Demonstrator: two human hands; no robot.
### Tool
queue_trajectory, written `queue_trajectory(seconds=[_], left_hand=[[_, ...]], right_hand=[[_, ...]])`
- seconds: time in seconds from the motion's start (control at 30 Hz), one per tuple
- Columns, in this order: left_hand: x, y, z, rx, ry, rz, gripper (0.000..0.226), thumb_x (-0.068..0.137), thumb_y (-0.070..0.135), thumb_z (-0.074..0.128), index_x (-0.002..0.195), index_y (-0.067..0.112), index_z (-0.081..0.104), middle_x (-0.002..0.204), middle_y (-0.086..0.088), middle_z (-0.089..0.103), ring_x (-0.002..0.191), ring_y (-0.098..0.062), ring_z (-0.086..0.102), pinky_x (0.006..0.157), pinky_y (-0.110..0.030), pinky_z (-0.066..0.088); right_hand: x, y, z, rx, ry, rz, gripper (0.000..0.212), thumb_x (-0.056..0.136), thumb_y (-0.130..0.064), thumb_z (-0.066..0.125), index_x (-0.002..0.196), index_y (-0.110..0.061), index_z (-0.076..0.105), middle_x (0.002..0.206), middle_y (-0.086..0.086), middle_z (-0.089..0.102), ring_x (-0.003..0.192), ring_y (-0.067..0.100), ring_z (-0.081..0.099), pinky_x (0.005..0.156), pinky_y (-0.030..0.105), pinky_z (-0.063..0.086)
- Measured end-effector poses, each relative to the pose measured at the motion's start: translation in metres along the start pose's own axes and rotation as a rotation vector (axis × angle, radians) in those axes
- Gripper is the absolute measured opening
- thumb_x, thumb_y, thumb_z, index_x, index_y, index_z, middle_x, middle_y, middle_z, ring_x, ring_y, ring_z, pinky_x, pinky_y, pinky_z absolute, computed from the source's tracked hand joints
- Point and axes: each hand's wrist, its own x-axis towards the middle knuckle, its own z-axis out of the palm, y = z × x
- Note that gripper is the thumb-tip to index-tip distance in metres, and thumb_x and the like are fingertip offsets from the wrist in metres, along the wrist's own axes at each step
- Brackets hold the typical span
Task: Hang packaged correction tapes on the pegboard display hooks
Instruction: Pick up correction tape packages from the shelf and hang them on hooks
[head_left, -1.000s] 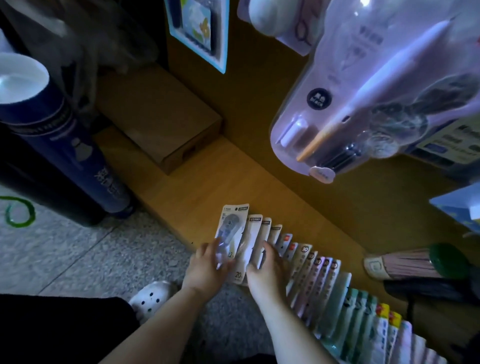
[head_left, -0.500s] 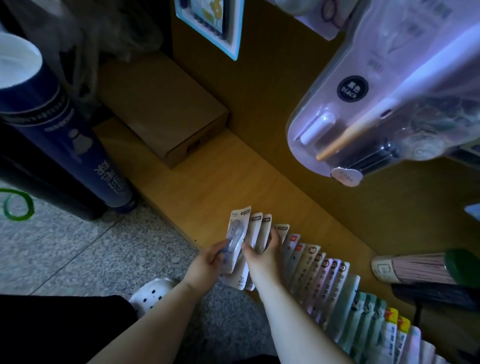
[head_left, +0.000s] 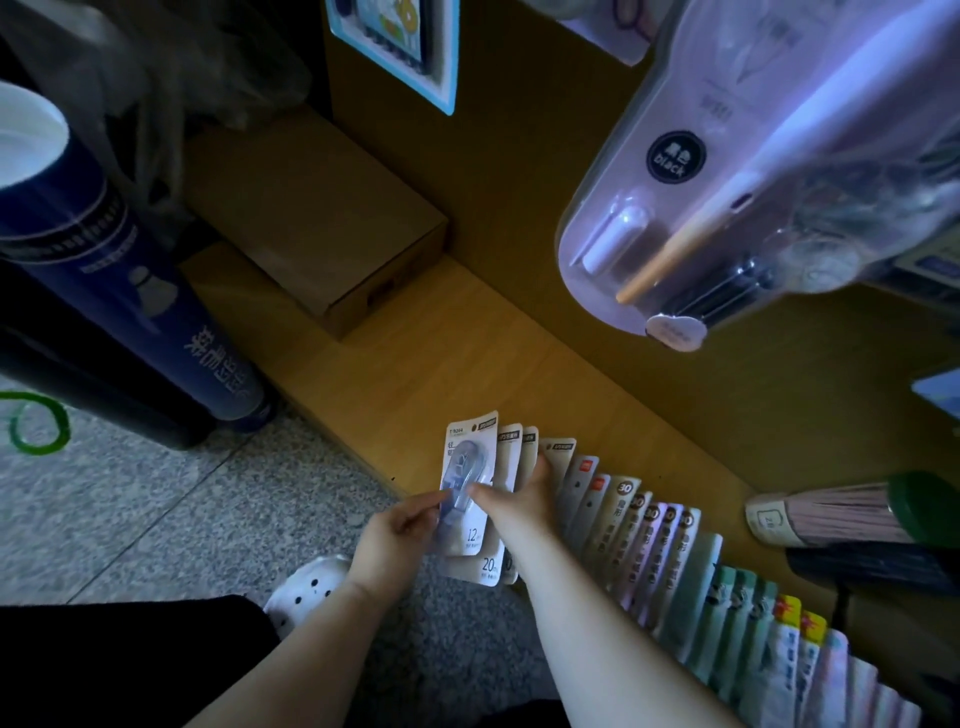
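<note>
Item: front correction tape pack (head_left: 467, 488), leading the low row of packs (head_left: 649, 540). You are pinching it with your left hand (head_left: 395, 540); your right hand (head_left: 519, 506) is clasping the neighbouring cards, probably to separate one for hanging.

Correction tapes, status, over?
Left hand and right hand both pinch the front correction tape pack. Not hung yet. Nothing in the way.

A cardboard box (head_left: 317, 228) lies on the wooden ledge (head_left: 415, 358) left of centre. At the left edge stands a tall dark blue tube (head_left: 130, 291) on the speckled floor (head_left: 156, 488), with a green loop (head_left: 36, 423) beside it. A pen pack (head_left: 727, 208) fills the upper right. A white perforated shoe (head_left: 306, 587) shows at lower centre.
</note>
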Motion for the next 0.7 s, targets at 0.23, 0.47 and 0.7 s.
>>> queue_trajectory(seconds=[0.23,0.47,0.7], left_hand=[[-0.024,0.025,-0.013,-0.072,0.112,0.098,0.032,0.072,0.000,0.071,0.074,0.025,0.051,0.069,0.000,0.058,0.069,-0.020,0.054,0.048,-0.005,0.041],[-0.088,0.067,-0.069,-0.318,-0.107,0.081,0.133,0.025,0.040,0.089,0.140,0.018,0.026,0.123,-0.004,0.055,0.107,-0.022,0.058,0.087,-0.037,0.052],[-0.170,0.114,-0.087,-0.557,-0.415,0.204,0.108,0.023,0.042,0.090,0.121,0.016,0.054,0.107,-0.013,0.071,0.089,-0.027,0.070,0.066,-0.036,0.059]], right_hand=[[-0.034,-0.018,-0.016,0.167,-0.113,0.004,0.057,0.077,-0.013,0.066,0.127,-0.016,0.040,0.121,0.010,0.059,0.104,0.028,0.061,0.082,0.035,0.052],[-0.117,-0.048,-0.022,0.271,-0.335,-0.122,0.022,0.084,-0.010,0.057,0.098,-0.023,0.046,0.087,-0.003,0.058,0.076,0.014,0.059,0.059,0.024,0.050],[-0.210,-0.089,-0.058,0.246,-0.541,-0.422,0.038,0.077,-0.024,0.060,0.112,-0.029,0.047,0.096,-0.003,0.063,0.081,0.011,0.064,0.065,0.023,0.054]])
